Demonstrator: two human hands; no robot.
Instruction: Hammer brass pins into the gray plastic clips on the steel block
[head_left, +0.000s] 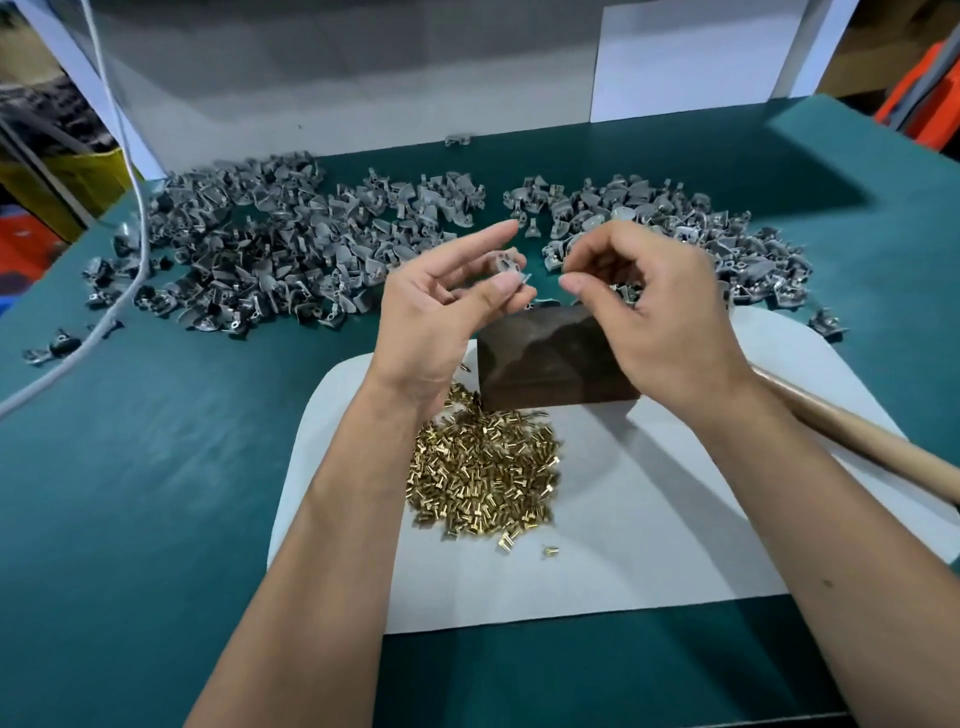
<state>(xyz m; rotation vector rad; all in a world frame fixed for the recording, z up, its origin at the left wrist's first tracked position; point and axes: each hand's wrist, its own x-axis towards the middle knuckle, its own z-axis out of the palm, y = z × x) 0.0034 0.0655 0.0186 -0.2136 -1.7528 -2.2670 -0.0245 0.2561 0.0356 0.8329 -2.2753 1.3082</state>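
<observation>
White cable (127, 218) runs down the far left edge of the green counter (156, 441). Next to it, a broad heap of gray plastic clips (270, 249) covers the back left of the counter; a few strays lie apart near the cable.

Left hand (441, 312) is raised above the counter, palm toward the camera. Thumb and curled fingers pinch one gray clip (506, 262); index finger points straight up and away. A short pale stub juts from the clip toward the right hand.

Below the left wrist, a loose pile of brass pins (483, 467) lies on a white sheet (623, 545), just in front of the steel block (550, 364). The block stands on the same sheet, its top partly hidden by both hands.

Right hand (654, 312) hovers over the block, fingers curled, thumb and forefinger tips pressed together just right of the clip. Whether a pin is between them: cannot tell, too small.

Second heap of clips (701, 234) lies behind the right hand. A wooden handle (857, 441) lies diagonally at the right, passing under the right forearm.
</observation>
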